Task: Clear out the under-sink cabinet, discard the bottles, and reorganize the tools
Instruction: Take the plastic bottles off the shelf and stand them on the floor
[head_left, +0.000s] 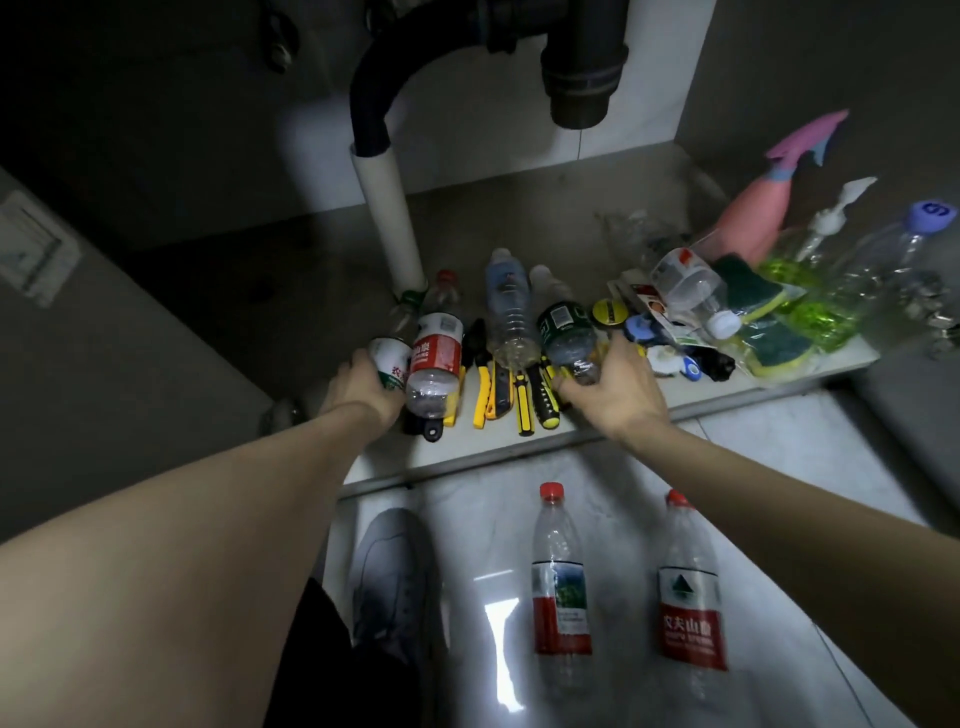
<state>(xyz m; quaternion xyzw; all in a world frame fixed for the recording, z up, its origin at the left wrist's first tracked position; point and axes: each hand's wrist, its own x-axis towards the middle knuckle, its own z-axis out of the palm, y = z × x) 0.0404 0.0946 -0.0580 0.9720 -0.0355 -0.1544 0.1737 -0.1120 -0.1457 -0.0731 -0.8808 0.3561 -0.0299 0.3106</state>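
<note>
We have both hands inside the under-sink cabinet. Our left hand (363, 382) is curled round a green-and-white-labelled bottle (390, 358), which lies touching a red-labelled bottle (435, 364) just to its right. Our right hand (615, 389) grips the base of a dark green-labelled bottle (566, 332). Between the two hands a clear bottle with a blue label (509, 306) lies on the cabinet floor (519, 223), over a row of yellow-and-black hand tools (514, 395) near the front edge. A white drain pipe (389, 218) stands behind the left bottles. To the right sits a heap: green-and-yellow sponges (753, 296), a pump bottle of green liquid (810, 260), a pink spray bottle (763, 213) and a clear bottle with a blue cap (893, 249). Out on the tiled room floor (779, 467) in front, two red-capped bottles (561, 582) lie side by side, beside our grey shoe (395, 571).
</note>
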